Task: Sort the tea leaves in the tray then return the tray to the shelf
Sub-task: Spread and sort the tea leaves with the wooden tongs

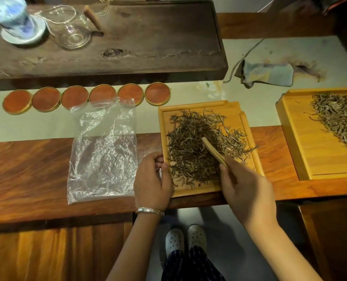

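A small light wooden tray (247, 126) lies on the table in front of me, filled with a loose heap of dark dried tea leaves (190, 142). My right hand (247, 189) grips a flat wooden scoop (212, 151) whose tip rests in the middle of the leaves. My left hand (152, 181) is at the tray's left edge, thumb on the rim and fingers curled against its side.
A crumpled clear plastic bag (103, 151) lies flat to the left of the tray. Several round red coasters (87, 98) line up behind it. A larger wooden tray (302, 142) with paler tea leaves sits at the right. A dark tea board (148, 43) with glassware stands at the back.
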Demonstrator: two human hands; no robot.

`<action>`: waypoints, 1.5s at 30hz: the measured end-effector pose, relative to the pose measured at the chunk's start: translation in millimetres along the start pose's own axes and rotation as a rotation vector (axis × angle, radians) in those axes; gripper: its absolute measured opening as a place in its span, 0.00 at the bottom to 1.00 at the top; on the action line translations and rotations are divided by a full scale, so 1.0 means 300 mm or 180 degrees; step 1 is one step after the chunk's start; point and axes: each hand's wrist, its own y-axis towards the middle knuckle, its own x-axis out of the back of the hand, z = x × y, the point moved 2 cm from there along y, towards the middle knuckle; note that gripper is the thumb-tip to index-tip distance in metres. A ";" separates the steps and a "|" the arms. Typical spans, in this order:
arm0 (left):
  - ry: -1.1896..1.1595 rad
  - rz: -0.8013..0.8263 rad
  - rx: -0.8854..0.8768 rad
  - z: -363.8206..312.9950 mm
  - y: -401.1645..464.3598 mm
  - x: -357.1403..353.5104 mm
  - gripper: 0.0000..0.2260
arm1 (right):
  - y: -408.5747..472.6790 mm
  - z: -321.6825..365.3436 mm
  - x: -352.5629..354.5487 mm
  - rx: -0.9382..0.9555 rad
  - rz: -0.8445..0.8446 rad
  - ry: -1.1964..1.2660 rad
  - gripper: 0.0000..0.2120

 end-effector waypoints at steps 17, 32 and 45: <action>0.0085 -0.0003 0.0054 0.008 -0.005 -0.006 0.07 | 0.064 0.027 -0.021 0.0076 0.0425 -0.0058 0.12; 0.0050 0.0037 0.0050 0.004 -0.003 -0.003 0.08 | -0.037 -0.235 0.155 -0.0689 -0.0082 -0.0443 0.10; 0.0000 0.0030 0.0028 0.013 -0.002 -0.009 0.08 | -0.072 -0.211 0.132 -0.0668 0.0052 -0.0520 0.14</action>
